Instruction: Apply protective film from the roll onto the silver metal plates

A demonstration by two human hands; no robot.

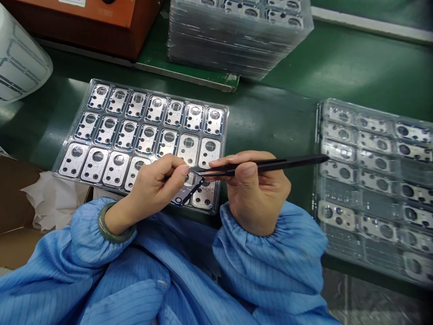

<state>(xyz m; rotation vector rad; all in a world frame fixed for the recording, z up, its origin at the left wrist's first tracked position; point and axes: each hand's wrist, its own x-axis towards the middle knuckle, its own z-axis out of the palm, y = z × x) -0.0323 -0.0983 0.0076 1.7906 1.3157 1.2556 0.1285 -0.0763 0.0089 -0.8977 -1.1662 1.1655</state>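
Between thumb and curled fingers, my left hand (157,183) grips a small flat metal plate (184,194) with a dark blue edge and round holes. My right hand (255,189) pinches a pair of black tweezers (274,164); their thin tips point left and meet the plate's upper corner near my left thumb. Whether the tips grasp anything there is too small to tell. Both hands are over the lower right part of a clear plastic tray (226,135), whose pockets hold rows of similar silver plates. My left fingers hide part of the held plate.
At right lies another clear tray (316,194) with plates in some pockets. A tall stack of clear trays (233,43) stands at the back, beside an orange-brown box (101,27). A white tub (23,54) is at upper left. White paper (50,198) sits in a cardboard box lower left.
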